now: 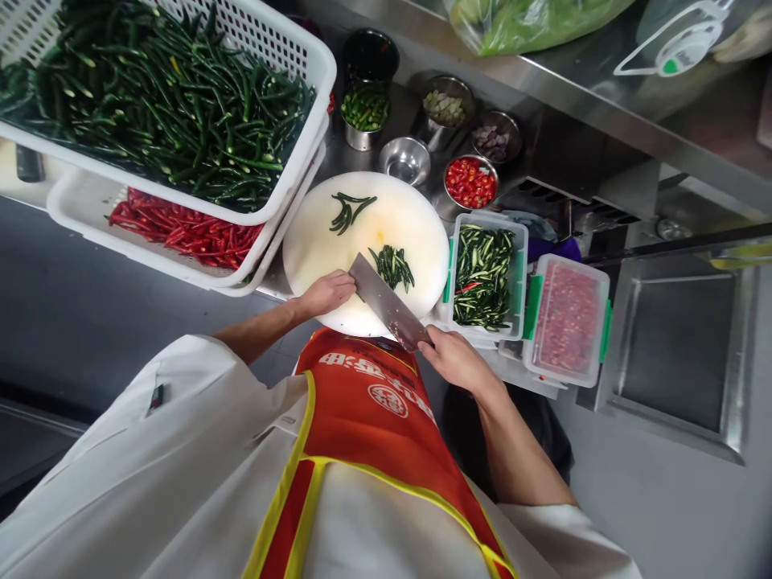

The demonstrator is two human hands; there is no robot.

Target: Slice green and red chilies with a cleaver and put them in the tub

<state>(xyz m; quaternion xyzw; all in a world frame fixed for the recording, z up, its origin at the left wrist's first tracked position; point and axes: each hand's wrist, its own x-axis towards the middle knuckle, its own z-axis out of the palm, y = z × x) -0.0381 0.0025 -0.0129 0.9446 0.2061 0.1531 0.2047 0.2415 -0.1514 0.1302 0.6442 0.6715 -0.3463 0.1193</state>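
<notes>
My right hand (455,358) is closed around the handle of a cleaver (386,301), whose broad blade lies slantwise over the near part of a round white cutting board (307,265). At the blade's far end, my left hand (329,293) rests on the board with its fingers curled together against the steel; what they hold, if anything, is hidden. Just beyond the blade is a small pile of cut green chilies (393,267). A few whole green chilies (348,211) lie farther back on the board. Small bits cling to the blade near the handle.
A white basket of green chilies (174,112) stands at left above a tray of red chilies (186,229). Behind the board are an empty metal bowl (405,161) and a bowl of chopped red chilies (470,183). Right are tubs of sliced green chilies (482,277) and pinkish mince (570,322).
</notes>
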